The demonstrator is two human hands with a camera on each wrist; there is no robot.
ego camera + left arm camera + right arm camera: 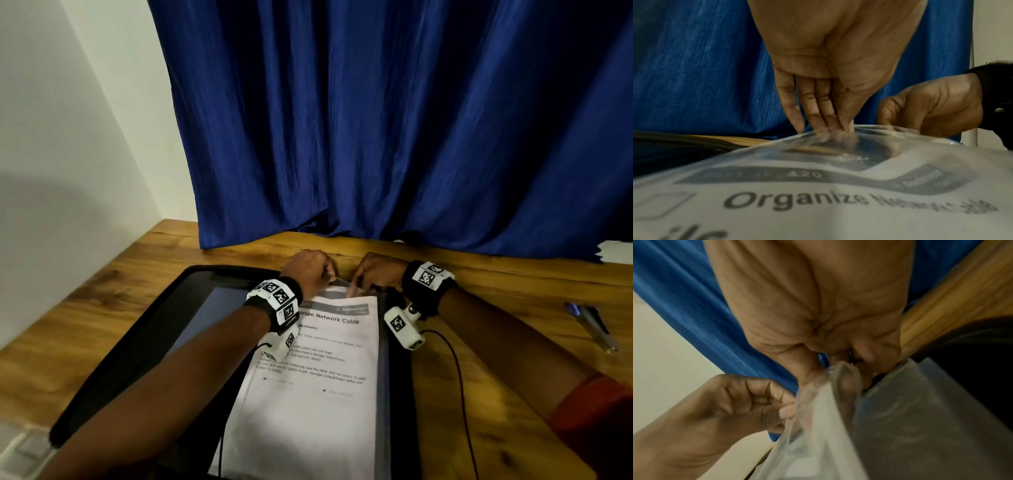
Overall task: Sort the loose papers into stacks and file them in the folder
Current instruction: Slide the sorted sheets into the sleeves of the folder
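Low in the centre of the head view, the left hand [310, 270] and right hand [375, 274] each pinched the mouth of the clear sleeve [339, 286] in the open black folder [137, 342], likely spreading it so the printed paper [308, 387] seats fully. How many sheets lay inside was unclear; the folder's near edge was cut off.

- My black wrist straps [425, 284] carry white blocks printed with square black-and-white markers.
- Thin black cables [459, 383] trail back.
- My orange-red sleeve [597, 416] covers the right upper arm.
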